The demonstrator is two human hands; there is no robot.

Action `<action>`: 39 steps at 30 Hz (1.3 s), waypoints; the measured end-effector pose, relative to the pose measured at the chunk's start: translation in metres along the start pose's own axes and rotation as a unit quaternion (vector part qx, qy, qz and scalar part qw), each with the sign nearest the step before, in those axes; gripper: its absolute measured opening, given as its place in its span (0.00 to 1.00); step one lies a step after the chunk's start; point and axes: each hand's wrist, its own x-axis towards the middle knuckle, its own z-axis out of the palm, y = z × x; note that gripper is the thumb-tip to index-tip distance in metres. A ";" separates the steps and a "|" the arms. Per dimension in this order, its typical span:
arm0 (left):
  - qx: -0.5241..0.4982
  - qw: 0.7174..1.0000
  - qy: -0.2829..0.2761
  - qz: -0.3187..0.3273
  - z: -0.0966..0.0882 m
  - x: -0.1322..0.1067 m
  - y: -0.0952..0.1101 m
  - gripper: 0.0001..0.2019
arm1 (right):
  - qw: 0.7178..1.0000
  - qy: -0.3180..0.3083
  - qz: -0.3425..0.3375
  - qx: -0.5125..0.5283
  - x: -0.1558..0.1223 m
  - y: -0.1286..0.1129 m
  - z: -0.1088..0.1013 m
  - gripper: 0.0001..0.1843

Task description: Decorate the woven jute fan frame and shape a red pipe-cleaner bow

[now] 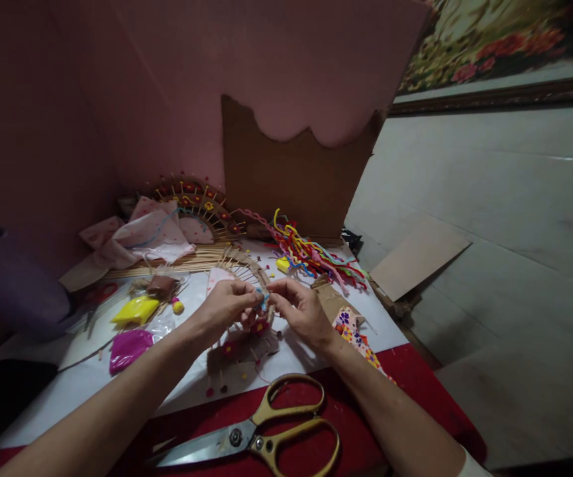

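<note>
My left hand (pixel 226 306) and my right hand (pixel 302 311) meet above the white sheet (pixel 316 358), fingers pinched together on a small light blue lump (pixel 263 301), likely clay. Under the hands lies a cardboard craft piece (pixel 241 350) with thin sticks and red dots. A second fan of sticks (pixel 239 264) sits just behind the hands.
Large gold-handled scissors (pixel 266 434) lie on the red cloth (pixel 390 391) near me. Yellow (pixel 136 309) and magenta (pixel 128 348) packets lie at the left. Coloured wavy strips (pixel 311 255), pink cloth (pixel 142 235), a decorated stick fan (pixel 201 205) and upright cardboard (pixel 291 179) stand behind.
</note>
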 end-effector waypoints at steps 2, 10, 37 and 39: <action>-0.008 1.000 -0.007 0.006 0.000 0.000 -0.001 0.14 | 0.994 -0.010 -0.070 -0.078 0.000 -0.002 -0.002 0.07; -0.051 0.999 -0.014 -0.007 0.005 -0.002 0.000 0.12 | 0.974 0.001 -0.147 -0.175 -0.002 -0.001 -0.002 0.06; 0.019 0.994 -0.058 -0.093 0.005 -0.007 0.003 0.06 | 0.994 -0.066 -0.080 -0.021 0.003 -0.002 -0.006 0.06; 0.015 0.994 -0.051 -0.093 0.007 -0.007 0.003 0.07 | 0.998 -0.043 -0.044 -0.028 0.001 -0.003 -0.003 0.05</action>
